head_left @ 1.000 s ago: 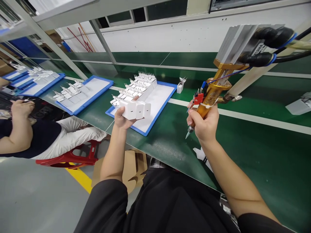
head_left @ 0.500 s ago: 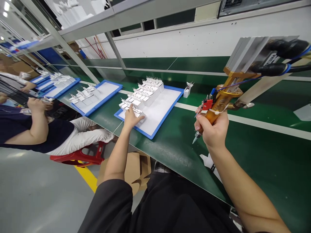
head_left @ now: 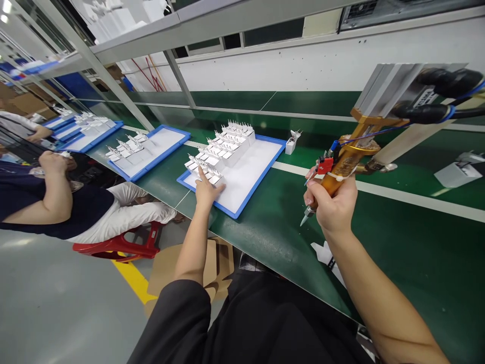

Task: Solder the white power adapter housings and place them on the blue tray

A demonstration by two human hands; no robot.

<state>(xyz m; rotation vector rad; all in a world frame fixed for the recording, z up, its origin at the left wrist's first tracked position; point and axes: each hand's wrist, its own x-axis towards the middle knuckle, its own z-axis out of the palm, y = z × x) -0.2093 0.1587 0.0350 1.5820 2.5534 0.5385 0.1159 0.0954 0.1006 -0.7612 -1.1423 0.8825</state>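
My right hand (head_left: 335, 205) is wrapped round a gold dispensing gun (head_left: 346, 164) with a red switch on its side. Its pale, tapered nozzle points down just over the green bench. On the left, my left hand (head_left: 206, 192) has its index finger stretched out and thumb apart, touching the near end of the front row of white plastic parts (head_left: 206, 172). Thin prongs stick up from these parts. Several such rows stand on the left half of a white tray with a blue rim (head_left: 248, 199); its right half is bare white.
A single white part (head_left: 291, 142) stands beyond the tray, another white box (head_left: 456, 174) at far right. Under my right forearm lies a white piece (head_left: 324, 253). A second tray (head_left: 162, 149) lies leftward, near a seated co-worker (head_left: 56, 197). A metal-bodied fixture (head_left: 394, 93) adjoins the gun.
My left hand has shifted slightly along the front row, its fingers still spread. The view has turned a little right, showing more of the white box there. My right hand keeps its hold.
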